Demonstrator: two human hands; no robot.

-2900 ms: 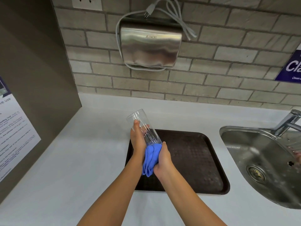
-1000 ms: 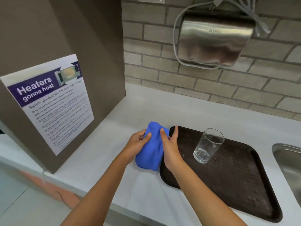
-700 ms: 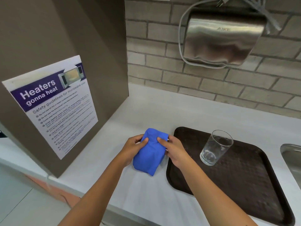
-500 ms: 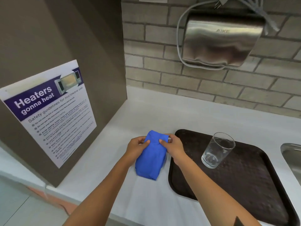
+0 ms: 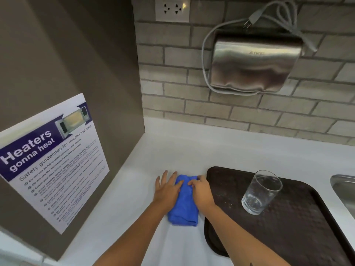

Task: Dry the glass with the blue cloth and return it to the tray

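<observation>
Head view: clear glass (image 5: 261, 192) stands upright on the dark brown tray (image 5: 299, 227), free of both hands. Folded blue cloth (image 5: 184, 204) lies on the white counter (image 5: 134, 198) just left of the tray; left hand (image 5: 167, 191) rests flat on it, fingers spread, while right hand (image 5: 201, 192) pinches its top edge.

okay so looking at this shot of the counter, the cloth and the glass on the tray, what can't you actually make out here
All in the head view:
- Sink: cut off by the right edge; only a corner shows.
- Tray: its near corners are lost behind the right forearm and the bottom-right edge.
- Blue cloth: its far end is covered by the left hand and right hand.
- Poster: the small print is blurred.
- Glass: whether it is fully dry cannot be told.
</observation>
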